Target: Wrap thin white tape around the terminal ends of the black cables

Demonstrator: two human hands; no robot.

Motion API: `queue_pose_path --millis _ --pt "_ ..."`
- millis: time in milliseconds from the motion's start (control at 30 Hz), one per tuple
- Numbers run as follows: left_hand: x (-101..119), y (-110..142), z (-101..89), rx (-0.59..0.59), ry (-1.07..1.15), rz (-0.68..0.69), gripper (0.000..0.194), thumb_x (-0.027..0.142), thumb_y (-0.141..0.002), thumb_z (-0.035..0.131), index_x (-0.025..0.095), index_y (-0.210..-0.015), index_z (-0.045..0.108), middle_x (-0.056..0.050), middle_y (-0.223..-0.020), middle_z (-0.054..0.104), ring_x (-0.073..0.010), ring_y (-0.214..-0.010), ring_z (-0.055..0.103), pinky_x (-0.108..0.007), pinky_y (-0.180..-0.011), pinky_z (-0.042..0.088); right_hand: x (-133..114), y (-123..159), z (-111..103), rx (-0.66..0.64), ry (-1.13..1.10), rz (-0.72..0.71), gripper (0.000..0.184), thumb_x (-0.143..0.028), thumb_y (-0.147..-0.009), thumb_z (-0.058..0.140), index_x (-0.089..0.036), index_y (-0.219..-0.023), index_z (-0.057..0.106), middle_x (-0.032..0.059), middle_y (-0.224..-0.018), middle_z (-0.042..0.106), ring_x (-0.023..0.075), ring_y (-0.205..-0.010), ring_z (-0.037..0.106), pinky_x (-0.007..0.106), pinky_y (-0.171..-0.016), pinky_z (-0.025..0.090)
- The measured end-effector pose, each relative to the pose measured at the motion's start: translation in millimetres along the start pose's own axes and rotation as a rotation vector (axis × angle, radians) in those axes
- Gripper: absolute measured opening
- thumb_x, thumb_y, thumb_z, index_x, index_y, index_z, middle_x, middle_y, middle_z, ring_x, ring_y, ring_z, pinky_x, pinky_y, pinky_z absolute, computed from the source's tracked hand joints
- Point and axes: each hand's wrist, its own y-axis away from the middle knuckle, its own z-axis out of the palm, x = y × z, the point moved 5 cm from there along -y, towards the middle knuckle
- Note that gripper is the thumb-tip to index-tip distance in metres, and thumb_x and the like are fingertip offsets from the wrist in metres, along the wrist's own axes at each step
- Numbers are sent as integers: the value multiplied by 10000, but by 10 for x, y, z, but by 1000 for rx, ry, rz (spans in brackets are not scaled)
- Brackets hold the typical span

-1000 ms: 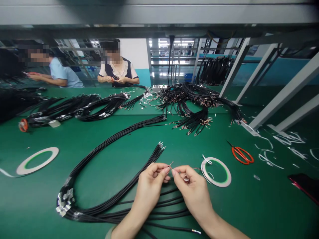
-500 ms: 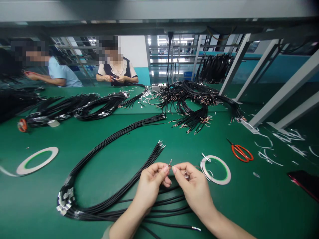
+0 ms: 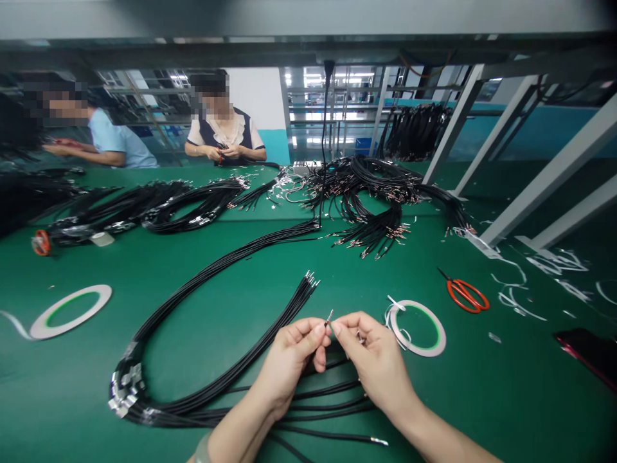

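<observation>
Cable end [image 3: 330, 316] located between both hands, above the green bench [image 3: 376, 276]. Left hand [image 3: 294, 350]: thumb and forefinger pinching it. Right hand [image 3: 376, 360]: thumb and forefinger pressed together at its side, apparently gripping it too; a silvery item among the right fingers is not identifiable. Change noted: one second ago the tip showed coppery brown; now it appears silvery and steeper. Judgement: the fingers are reorienting or working this end. Beyond the left hand, a black cable bundle [image 3: 297, 302]; right, a white ring [image 3: 429, 352], then orange-handled scissors [image 3: 466, 297]. Farther, a cable heap [image 3: 371, 177].
</observation>
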Motion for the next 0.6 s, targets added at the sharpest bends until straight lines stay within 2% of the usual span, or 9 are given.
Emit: queue_pose_path --millis 133,300,400,500,600 --pt "4 8 20 -35 45 -32 250 349 -763 706 106 -723 661 22 -532 559 -37 -405 407 -153 -425 321 0 -18 3 -5 2 23 238 -361 -867 605 -139 -787 637 -24 -580 565 106 -525 432 223 -507 329" --pt "36 -3 17 -47 4 5 258 350 -796 681 99 -737 663 32 -502 536 -20 -388 377 -130 -404 304 41 -27 -19 26 0 40 257 -387 -856 609 -141 -784 634 -39 -561 515 105 -512 388 228 -496 295" --pt "21 -33 -31 20 -42 27 243 325 -731 749 109 -802 661 37 -526 567 -30 -391 456 -132 -414 364 94 -23 -28 51 0 43 257 -395 -857 607 -145 -799 631 -43 -559 509 102 -501 379 228 -486 280" --pt "-10 -62 -94 131 -111 73 293 301 -654 805 119 -824 651 3 -601 645 -99 -467 606 -183 -466 482 118 -18 -17 67 -8 46 246 -386 -851 617 -146 -800 634 -43 -553 526 100 -495 406 222 -488 298" --pt "-20 -64 -104 177 -229 161 238 314 -715 752 117 -814 663 -44 -647 695 -155 -582 680 -225 -553 546 103 -12 7 61 -22 57 230 -367 -844 629 -142 -797 641 -32 -559 565 105 -509 471 221 -510 346"
